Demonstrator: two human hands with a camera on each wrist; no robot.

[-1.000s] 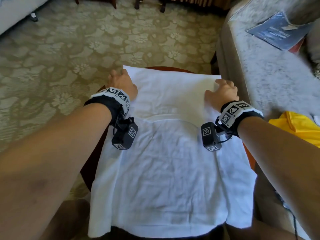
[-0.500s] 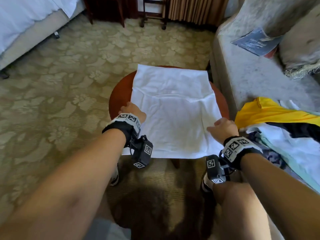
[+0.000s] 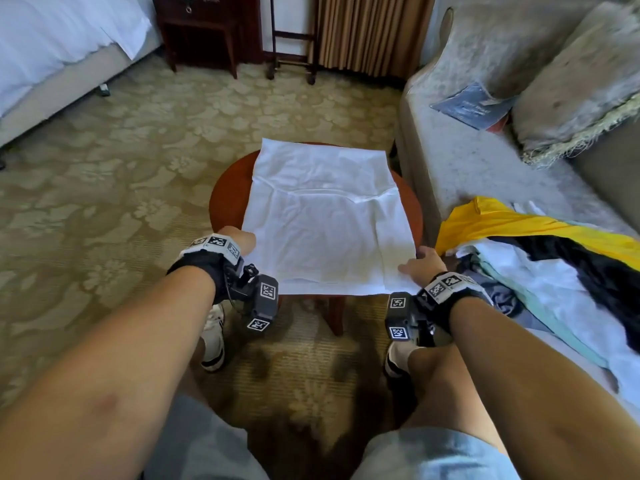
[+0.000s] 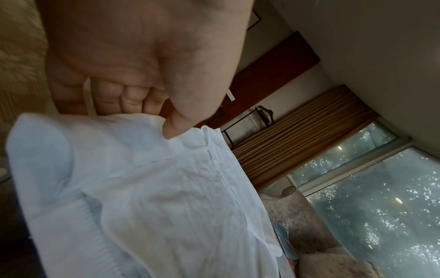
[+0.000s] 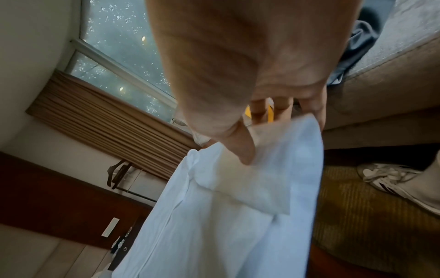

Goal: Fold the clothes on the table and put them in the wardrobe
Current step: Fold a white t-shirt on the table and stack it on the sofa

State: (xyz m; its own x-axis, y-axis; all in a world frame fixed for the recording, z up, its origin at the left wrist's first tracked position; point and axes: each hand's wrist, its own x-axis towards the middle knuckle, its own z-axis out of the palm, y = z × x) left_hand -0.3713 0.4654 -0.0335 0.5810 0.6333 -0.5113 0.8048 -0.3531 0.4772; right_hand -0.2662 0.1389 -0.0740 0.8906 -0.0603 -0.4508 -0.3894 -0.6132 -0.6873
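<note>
From the head camera, a white shirt (image 3: 325, 223) lies spread flat on a small round wooden table (image 3: 227, 195) at the centre of the view, its near edge hanging over the table's rim toward 6 o'clock. The left hand (image 3: 239, 237) sits at the shirt's near corner at about 8 o'clock, and the right hand (image 3: 420, 265) at the other near corner, about 4 o'clock. A pile of clothes (image 3: 540, 258) — yellow, black, white, pale green — lies on the sofa (image 3: 485, 168) at 3 o'clock, just beside the table. A bed (image 3: 52, 53) is at 10 o'clock and a dark nightstand (image 3: 201, 32) at 12.

The left wrist camera shows the left hand (image 4: 142, 62) pinching the shirt (image 4: 166, 197): the thumb presses on top of the cloth and the curled fingers go underneath.

In the right wrist camera the right hand (image 5: 250, 75) grasps the shirt (image 5: 226, 216) too — thumb on the upper side, fingers apparently behind the cloth, though the picture is blurred there. A white shoe (image 5: 393, 178) stands on the carpet (image 5: 352, 216) at 3 o'clock.
</note>
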